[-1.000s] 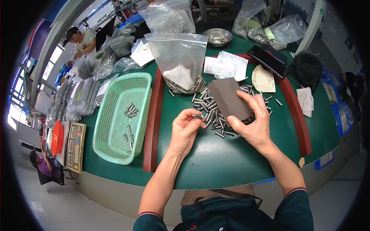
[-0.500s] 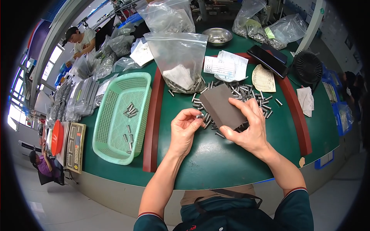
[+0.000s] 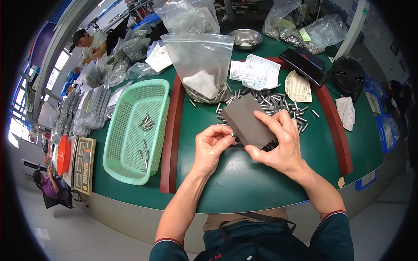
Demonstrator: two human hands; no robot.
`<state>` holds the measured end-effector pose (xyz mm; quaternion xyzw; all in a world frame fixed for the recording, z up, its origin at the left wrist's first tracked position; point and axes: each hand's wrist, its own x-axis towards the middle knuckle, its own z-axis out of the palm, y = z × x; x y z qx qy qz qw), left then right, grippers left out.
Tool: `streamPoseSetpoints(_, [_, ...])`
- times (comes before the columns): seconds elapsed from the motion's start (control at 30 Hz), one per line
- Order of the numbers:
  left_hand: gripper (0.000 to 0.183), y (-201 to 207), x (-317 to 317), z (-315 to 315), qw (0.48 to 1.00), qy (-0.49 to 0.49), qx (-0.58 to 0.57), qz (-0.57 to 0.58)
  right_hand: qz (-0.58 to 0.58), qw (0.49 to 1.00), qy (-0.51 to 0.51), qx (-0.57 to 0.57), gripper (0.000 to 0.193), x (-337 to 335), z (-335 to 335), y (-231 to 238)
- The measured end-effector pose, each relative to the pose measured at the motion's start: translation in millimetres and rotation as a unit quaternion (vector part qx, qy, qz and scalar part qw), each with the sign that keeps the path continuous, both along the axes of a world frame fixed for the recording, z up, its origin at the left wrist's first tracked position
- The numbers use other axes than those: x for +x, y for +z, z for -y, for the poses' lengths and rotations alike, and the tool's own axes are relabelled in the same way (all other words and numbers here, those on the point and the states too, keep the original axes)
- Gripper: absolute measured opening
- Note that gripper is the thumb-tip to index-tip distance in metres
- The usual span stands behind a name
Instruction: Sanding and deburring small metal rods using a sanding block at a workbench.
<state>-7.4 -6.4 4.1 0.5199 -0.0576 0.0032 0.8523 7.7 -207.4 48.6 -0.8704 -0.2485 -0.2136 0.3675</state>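
My right hand (image 3: 281, 141) grips a dark grey-brown rectangular block (image 3: 249, 122), thumb at its near edge and fingers over its right side. Close to the block's left edge, my left hand (image 3: 212, 147) pinches a small metal pin (image 3: 233, 135) between thumb and fingertips; most of the pin is hidden. Behind and around the block lies a loose pile of short shiny metal pins (image 3: 278, 104), partly covered by the block and my right hand. To the left, a light green plastic basket (image 3: 111, 143) holds several similar pins (image 3: 146, 123) on its mesh bottom.
Dark red bars (image 3: 171, 148) border the green table (image 3: 226, 182) on both sides. A clear bag of pins (image 3: 200, 65), papers (image 3: 257, 71), a phone (image 3: 301, 67) and a black fan (image 3: 348, 76) stand beyond the pile. A metal bowl (image 3: 246, 39) is farther back. Two people sit at left.
My left hand has moved slightly right with the pin, closer to the block. The block has shifted a little left and turned slightly in my right hand.
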Motion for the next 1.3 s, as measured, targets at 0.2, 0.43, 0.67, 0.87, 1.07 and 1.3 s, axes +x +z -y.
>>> streamPoseSetpoints(0.2, [0.016,-6,-3,13,0.999,0.005,-0.048,0.004,-0.001,1.000,0.004,0.021,0.072,-4,-6,1])
streamPoseSetpoints(0.43, [0.025,3,-9,25,0.998,0.018,-0.037,-0.037,0.018,0.999,-0.031,0.032,0.067,6,-5,-7])
streamPoseSetpoints(0.67, [0.040,6,1,-6,0.987,-0.028,-0.054,-0.151,-0.033,0.996,-0.056,0.060,0.066,12,4,-3])
streamPoseSetpoints(0.87, [0.045,24,2,1,0.978,-0.017,-0.057,-0.200,-0.034,0.997,-0.048,0.042,0.066,16,8,-9])
streamPoseSetpoints(1.07, [0.045,17,0,-8,0.986,-0.049,0.028,-0.156,-0.017,1.000,-0.019,0.009,0.068,15,8,-11])
streamPoseSetpoints(1.3, [0.022,20,-2,-5,0.974,0.007,0.152,-0.167,0.001,0.999,-0.001,-0.041,0.071,11,3,-13])
